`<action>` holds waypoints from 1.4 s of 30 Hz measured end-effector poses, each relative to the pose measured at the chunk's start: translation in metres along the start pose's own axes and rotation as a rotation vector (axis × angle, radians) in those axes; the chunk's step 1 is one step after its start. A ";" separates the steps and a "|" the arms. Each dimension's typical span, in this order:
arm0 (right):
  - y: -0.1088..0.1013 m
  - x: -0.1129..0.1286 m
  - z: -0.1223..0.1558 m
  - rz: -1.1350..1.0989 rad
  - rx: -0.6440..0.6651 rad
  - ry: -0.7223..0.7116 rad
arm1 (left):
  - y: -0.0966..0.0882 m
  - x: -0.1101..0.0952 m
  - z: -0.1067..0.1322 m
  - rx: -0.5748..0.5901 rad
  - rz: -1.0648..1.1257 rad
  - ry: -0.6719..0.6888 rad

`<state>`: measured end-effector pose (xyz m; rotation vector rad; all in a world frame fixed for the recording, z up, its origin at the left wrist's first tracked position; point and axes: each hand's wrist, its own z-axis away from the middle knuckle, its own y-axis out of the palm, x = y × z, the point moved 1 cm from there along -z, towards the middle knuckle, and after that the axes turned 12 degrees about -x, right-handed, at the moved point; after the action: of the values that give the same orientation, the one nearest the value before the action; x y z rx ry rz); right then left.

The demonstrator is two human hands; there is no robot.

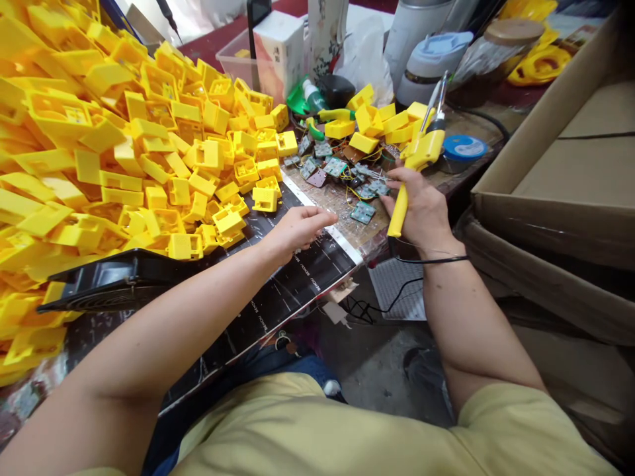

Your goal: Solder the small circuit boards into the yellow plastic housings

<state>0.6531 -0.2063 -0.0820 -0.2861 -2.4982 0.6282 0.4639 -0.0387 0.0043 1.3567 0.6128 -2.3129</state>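
Observation:
My left hand (300, 233) is above the edge of a black mat (292, 281), its fingers pinched together. Whatever they hold, if anything, is too small to make out. Across my right hand (425, 210) lies a yellow soldering gun (423, 152), its handle in the grip and its metal tip pointing up and away. The fingertips of that hand reach in beside small green circuit boards (363, 211) with thin wires, and are partly hidden by the handle. A huge heap of yellow plastic housings (203, 155) rises to the left of both hands.
A black fan (124, 281) lies at the heap's foot. Green-handled pliers (315, 129), more yellow housings (364, 142) and a blue-lidded tin (464, 149) sit at the back. Open cardboard boxes (546, 211) stand at right, with a lidded cup (436, 63) behind.

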 end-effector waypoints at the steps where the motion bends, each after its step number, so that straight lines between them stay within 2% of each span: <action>1: 0.001 -0.002 -0.002 0.015 -0.008 0.012 | -0.001 0.000 0.000 0.003 -0.006 0.003; 6: -0.002 -0.006 -0.009 0.039 -0.074 0.056 | -0.005 0.004 0.000 -0.008 -0.057 -0.007; 13: -0.006 0.025 -0.010 -0.053 -0.131 0.035 | -0.009 0.005 -0.004 -0.028 -0.008 -0.004; 16: 0.000 0.037 -0.016 -0.079 -0.098 -0.028 | -0.011 0.008 -0.006 -0.017 -0.001 0.024; 19: 0.010 0.045 -0.022 -0.057 -0.048 -0.078 | -0.012 0.012 -0.006 -0.014 -0.047 0.108; 23: 0.022 0.048 -0.027 -0.005 -0.022 -0.074 | -0.013 0.015 -0.003 -0.034 -0.160 0.183; 30: 0.042 0.044 -0.029 0.158 0.049 -0.032 | -0.009 0.015 0.002 -0.064 -0.229 0.178; 37: 0.037 0.040 -0.019 0.001 -0.063 -0.022 | -0.008 0.021 -0.006 -0.050 -0.075 0.185; 42: 0.031 0.047 -0.014 -0.190 -0.190 -0.027 | -0.005 0.012 -0.008 -0.072 0.017 0.079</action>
<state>0.6240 -0.1585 -0.0654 -0.1072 -2.5760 0.3211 0.4617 -0.0315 -0.0096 1.4190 0.6996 -2.2108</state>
